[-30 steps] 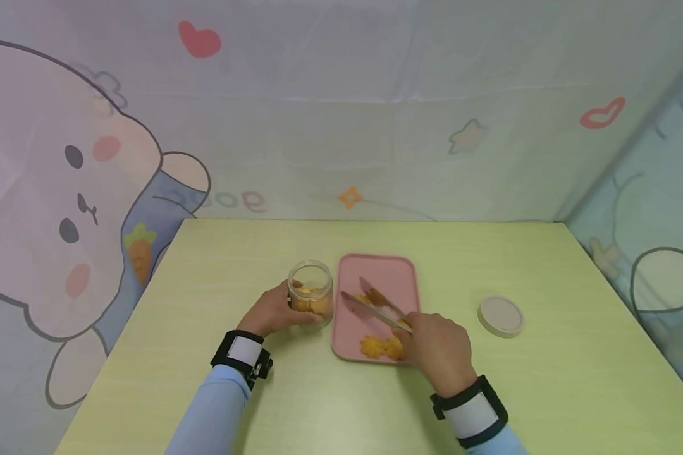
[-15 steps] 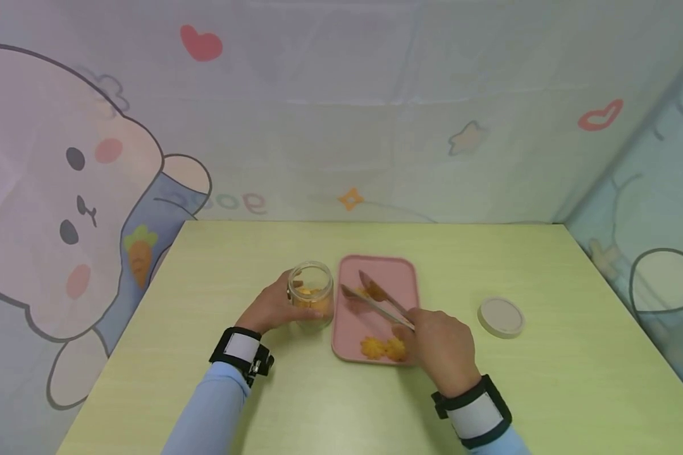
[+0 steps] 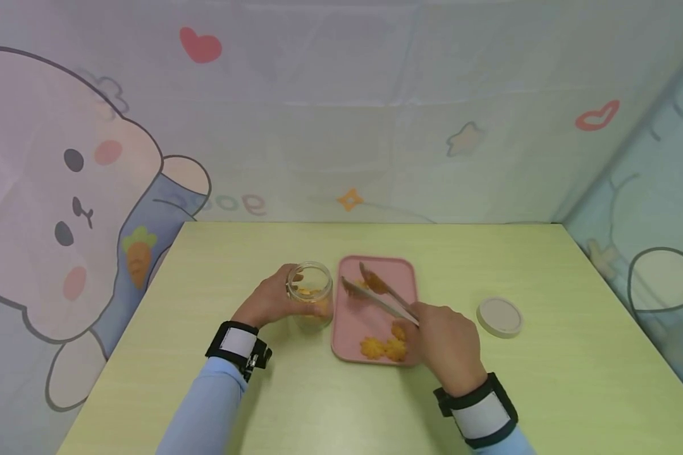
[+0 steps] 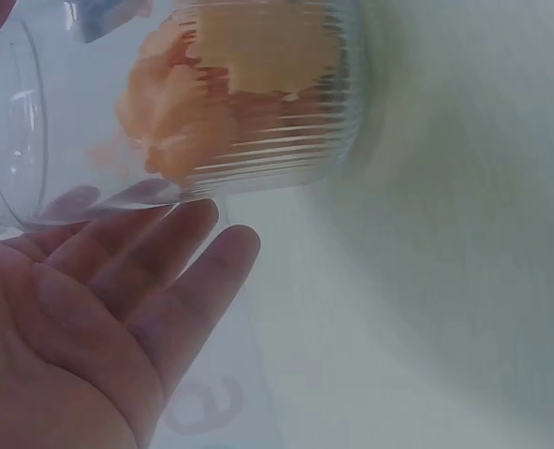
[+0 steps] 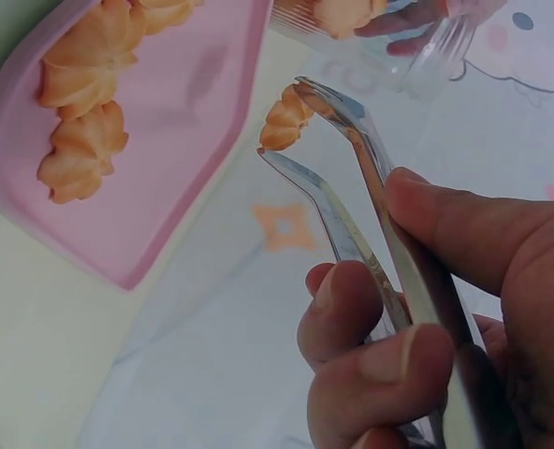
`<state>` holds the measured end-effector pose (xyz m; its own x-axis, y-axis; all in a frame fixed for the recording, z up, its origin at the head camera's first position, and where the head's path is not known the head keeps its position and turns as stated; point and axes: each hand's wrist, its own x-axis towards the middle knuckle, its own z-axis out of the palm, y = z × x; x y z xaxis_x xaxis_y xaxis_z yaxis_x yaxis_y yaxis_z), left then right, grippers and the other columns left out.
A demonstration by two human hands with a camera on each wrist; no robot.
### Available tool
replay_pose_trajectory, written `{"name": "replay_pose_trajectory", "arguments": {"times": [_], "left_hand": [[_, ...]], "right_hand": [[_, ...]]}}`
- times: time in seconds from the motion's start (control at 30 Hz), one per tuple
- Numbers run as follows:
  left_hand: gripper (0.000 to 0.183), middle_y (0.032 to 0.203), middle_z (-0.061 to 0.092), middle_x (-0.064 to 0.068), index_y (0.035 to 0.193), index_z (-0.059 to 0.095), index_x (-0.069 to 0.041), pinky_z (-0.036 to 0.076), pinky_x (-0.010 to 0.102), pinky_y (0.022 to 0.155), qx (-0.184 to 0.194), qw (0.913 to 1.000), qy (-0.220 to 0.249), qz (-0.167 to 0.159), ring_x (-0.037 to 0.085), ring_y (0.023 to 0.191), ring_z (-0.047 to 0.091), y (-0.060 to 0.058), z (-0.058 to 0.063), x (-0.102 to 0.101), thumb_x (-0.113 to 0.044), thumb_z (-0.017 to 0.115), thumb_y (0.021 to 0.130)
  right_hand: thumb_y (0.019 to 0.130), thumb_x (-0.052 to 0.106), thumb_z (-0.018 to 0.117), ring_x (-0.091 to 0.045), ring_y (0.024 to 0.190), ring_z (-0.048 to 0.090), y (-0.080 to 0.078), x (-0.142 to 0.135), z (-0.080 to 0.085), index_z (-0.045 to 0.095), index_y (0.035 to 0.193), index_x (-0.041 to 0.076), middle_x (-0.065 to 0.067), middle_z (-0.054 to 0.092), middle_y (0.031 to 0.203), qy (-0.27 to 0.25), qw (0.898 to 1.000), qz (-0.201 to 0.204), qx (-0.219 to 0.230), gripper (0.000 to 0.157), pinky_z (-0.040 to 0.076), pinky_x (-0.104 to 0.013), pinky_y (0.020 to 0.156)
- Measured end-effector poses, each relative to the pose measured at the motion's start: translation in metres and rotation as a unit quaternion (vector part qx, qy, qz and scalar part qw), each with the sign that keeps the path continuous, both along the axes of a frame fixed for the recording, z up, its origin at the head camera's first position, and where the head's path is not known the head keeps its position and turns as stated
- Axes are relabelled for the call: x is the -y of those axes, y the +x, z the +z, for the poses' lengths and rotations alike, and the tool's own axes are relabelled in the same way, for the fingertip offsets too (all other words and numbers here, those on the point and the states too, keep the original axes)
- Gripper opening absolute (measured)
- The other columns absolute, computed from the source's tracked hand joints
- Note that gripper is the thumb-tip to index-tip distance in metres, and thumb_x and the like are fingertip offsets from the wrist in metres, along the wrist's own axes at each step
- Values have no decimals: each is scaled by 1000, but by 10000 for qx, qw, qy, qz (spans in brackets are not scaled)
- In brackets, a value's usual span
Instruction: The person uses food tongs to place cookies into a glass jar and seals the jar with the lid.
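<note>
In the head view my left hand [image 3: 274,298] grips a clear glass jar [image 3: 313,323], thumb in front and fingers around the far side. Piped yellow cookies [image 4: 174,122] fill its ribbed lower part; the jar has no lid on. My right hand [image 3: 451,344] holds metal tongs [image 3: 378,298] over the pink tray [image 3: 347,332]. Between the tong tips, in the right wrist view, is one small swirled cookie [image 5: 286,120]. Several more cookies [image 3: 372,347] lie at the tray's near edge, one partly hidden by the right hand.
A round whitish lid [image 3: 499,316] lies on the pale yellow table [image 3: 558,366], right of the tray. Jar and tray stand close side by side. A cartoon-printed cloth [image 3: 375,126] hangs behind the table.
The right hand and tongs have moved slightly up and away over the tray, uncovering another cookie near the hand. The left hand and jar stay nearly in place.
</note>
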<state>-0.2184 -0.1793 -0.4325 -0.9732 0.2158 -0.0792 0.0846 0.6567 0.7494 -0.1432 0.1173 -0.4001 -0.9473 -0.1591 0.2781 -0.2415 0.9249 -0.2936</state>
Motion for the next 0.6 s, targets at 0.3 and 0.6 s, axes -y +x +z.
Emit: {"name": "replay_pose_trajectory", "arguments": {"times": [0.3,0.6], "left_hand": [[96,137,53,19,135,42,-9,44,52,96,70,9999,46,-129,30,121,49,-1,6,-1,-50,85,60],[88,133,57,18,130,46,-8,46,50,94,31,9998,-166,-43,28,116,52,-3,5,-2,-46,85,61]], "right_hand": [[79,34,75,-15,36,40,-1,-2,10,71,84,6,-2,53,47,157,9989,62,-440,28,28,-27,30],[80,34,75,-14,36,41,2,-1,22,73,93,5,-3,56,49,92,9986,66,-510,32,28,-27,29]]}}
